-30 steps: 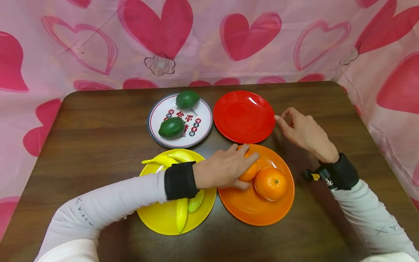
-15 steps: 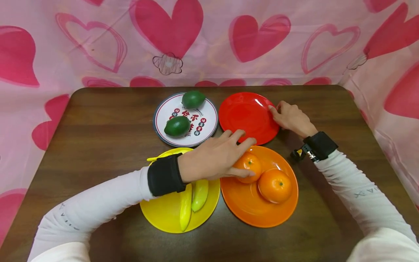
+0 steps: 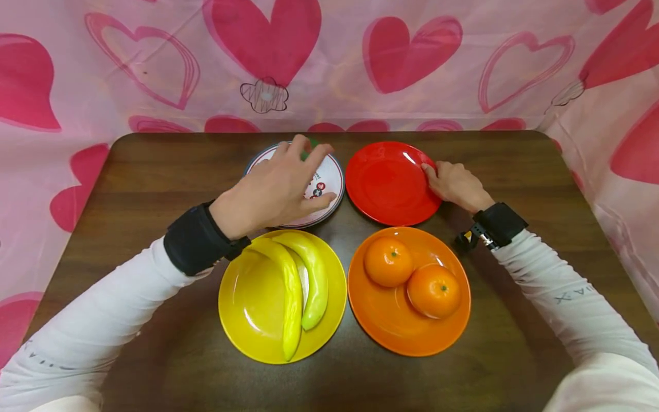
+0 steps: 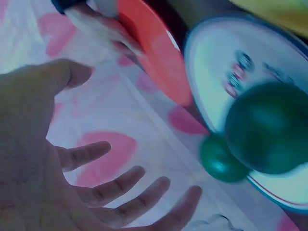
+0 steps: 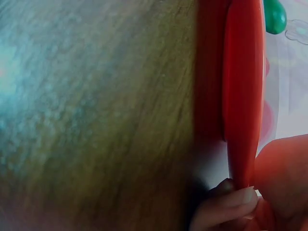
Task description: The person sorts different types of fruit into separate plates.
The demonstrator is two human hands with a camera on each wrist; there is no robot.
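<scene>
My left hand [image 3: 273, 186] hovers over the white printed plate [image 3: 336, 182] with its fingers spread and nothing held. In the head view it covers most of that plate and nearly all of the green limes. The left wrist view shows both: a nearer lime [image 4: 272, 127] and another lime [image 4: 221, 159] by the rim. At the back right, my right hand [image 3: 458, 186] pinches the right rim of the red plate [image 3: 388, 183]. In the right wrist view, thumb and fingers lie on opposite faces of the red plate's edge [image 5: 244, 96].
An orange plate [image 3: 401, 335] with two oranges [image 3: 388, 262] lies in front of the red one. Left of it, a yellow plate [image 3: 244, 335] bears two bananas [image 3: 292, 297]. The wooden table [image 3: 170, 189] meets a heart-print cloth [image 3: 340, 68] behind.
My left hand has left the orange on the orange plate and moved left and back, over the white plate. My right hand has closed on the red plate's rim.
</scene>
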